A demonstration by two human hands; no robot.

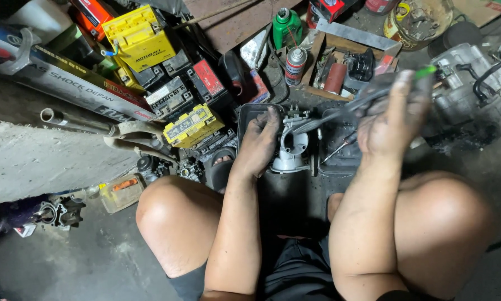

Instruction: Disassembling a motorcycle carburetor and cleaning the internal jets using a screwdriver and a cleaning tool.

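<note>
My left hand, black with grease, grips a silver carburettor body and holds it upright over a dark plastic tray on the floor. My right hand is closed around a long tool with a green tip, blurred by motion. Its shaft slants down to the left and reaches the top of the carburettor. A thin screwdriver lies in the tray just below my right hand. Both my bare knees frame the lower part of the view.
Several yellow and black batteries are piled at the left. A spray can and a green bottle stand behind the tray beside a wooden box of parts. An engine block sits at right, a concrete ledge at left.
</note>
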